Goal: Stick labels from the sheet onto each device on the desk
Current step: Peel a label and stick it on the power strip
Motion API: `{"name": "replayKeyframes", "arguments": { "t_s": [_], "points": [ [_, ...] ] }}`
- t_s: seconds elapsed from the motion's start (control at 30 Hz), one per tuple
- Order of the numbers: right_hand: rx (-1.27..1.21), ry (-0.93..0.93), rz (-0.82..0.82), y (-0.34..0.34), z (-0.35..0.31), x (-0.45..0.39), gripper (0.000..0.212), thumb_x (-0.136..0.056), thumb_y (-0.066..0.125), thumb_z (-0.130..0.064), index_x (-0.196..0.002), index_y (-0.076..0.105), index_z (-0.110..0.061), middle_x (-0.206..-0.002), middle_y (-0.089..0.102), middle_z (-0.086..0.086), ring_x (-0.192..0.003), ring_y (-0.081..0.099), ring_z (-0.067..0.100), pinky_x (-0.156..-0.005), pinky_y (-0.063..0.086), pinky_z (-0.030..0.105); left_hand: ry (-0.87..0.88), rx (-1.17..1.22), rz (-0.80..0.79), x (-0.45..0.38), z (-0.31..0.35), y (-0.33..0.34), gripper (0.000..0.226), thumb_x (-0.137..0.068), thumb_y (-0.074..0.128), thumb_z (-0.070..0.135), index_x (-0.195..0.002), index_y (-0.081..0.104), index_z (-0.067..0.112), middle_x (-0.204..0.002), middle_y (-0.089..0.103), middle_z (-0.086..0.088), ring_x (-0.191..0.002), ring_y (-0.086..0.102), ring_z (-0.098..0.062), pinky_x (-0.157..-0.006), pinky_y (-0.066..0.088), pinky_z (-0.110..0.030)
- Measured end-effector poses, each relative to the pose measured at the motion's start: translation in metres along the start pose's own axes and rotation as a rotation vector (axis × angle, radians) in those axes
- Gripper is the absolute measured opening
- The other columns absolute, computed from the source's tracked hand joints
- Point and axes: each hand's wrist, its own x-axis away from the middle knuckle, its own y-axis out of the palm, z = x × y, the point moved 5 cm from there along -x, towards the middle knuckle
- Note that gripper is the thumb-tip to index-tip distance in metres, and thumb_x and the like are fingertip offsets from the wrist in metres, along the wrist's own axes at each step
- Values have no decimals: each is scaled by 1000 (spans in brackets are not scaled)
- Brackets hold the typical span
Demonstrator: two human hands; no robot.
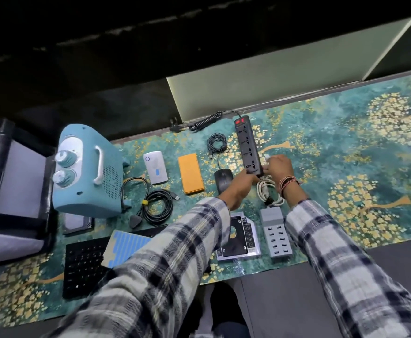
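Note:
A black power strip [247,145] with a red switch lies on the patterned desk mat. My left hand [239,189] grips its near end from the left. My right hand [278,168] is at its right side, fingers pinched on something small and pale, possibly a label. The blue label sheet [126,250] lies on the black keyboard [82,269], partly under my left sleeve. Other devices lie around: a black mouse [222,182], an orange power bank [190,176], a white router [155,167], a grey USB charging hub [275,232], a teal heater [87,169].
Coiled black cables [157,206] and a small one [216,142] lie on the mat. A white cable [269,193] sits under my right wrist. A drive caddy package [238,237] is by my left sleeve. A pale panel [260,89] stands behind the desk.

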Motion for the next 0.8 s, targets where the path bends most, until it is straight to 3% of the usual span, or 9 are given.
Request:
{"name": "replayKeyframes", "arguments": {
  "t_s": [0.1,0.17,0.2,0.27,0.37,0.43,0.57,0.7,0.8],
  "points": [
    [-183,13,-66,9,-22,33,14,-93,45,-11,-98,58,-9,-81,73,17,-66,70,24,-54,53,30,0,148,50,-9,-11,-9,41,-101,52,6,-142,50,6,-125,62,-9,-102,60,-13,-84,49,-22],
    [-240,9,-125,18,-26,41,14,-95,47,-10,-101,57,-4,-83,73,18,-65,70,24,-54,52,29,-34,312,76,-9,-15,-15,54,-103,53,10,-153,35,6,-121,62,-8,-105,61,-15,-90,53,-26],
    [-245,-7,-140,21,-25,43,13,-95,48,-9,-99,58,-3,-83,73,19,-65,71,23,-53,54,29,-38,358,93,-7,-16,-17,54,-103,53,9,-153,34,5,-115,63,-7,-101,62,-17,-86,56,-26],
    [-221,-47,-143,24,-24,45,10,-95,50,-7,-94,58,-3,-82,74,18,-65,73,22,-55,57,28,-38,373,127,-6,-16,-22,48,-104,50,4,-150,38,1,-110,62,-9,-100,60,-21,-81,56,-26],
    [-209,-83,-154,25,-21,48,10,-94,53,-6,-92,61,-1,-82,74,18,-69,74,25,-61,59,32,-45,388,152,-9,-19,-29,42,-104,47,1,-146,44,-1,-125,61,-16,-109,56,-26,-102,50,-38],
    [-135,-117,-97,22,-18,46,13,-92,55,-8,-88,66,-2,-80,73,16,-67,70,26,-60,59,34,-53,411,133,-11,-20,-30,37,-104,46,1,-141,48,-4,-134,58,-20,-109,56,-27,-105,48,-39],
    [133,-253,114,11,-16,41,25,-82,55,-26,-71,68,-7,-70,70,16,-66,69,33,-66,62,43,-98,491,106,-9,-20,-28,15,-106,45,5,-113,58,3,-116,62,-18,-111,55,-31,-111,44,-41],
    [282,-389,153,14,-24,48,25,-88,57,-19,-74,72,-6,-68,69,11,-66,62,27,-63,44,27,-115,533,99,-9,-22,-27,15,-107,43,8,-103,58,7,-108,62,-16,-112,56,-33,-107,45,-39],
    [321,-479,179,18,-33,54,22,-90,57,-16,-81,74,-6,-68,67,9,-65,58,24,-65,45,28,-110,560,85,-9,-22,-26,16,-107,43,10,-101,58,8,-106,63,-16,-112,56,-33,-98,50,-35]
  ]
}}
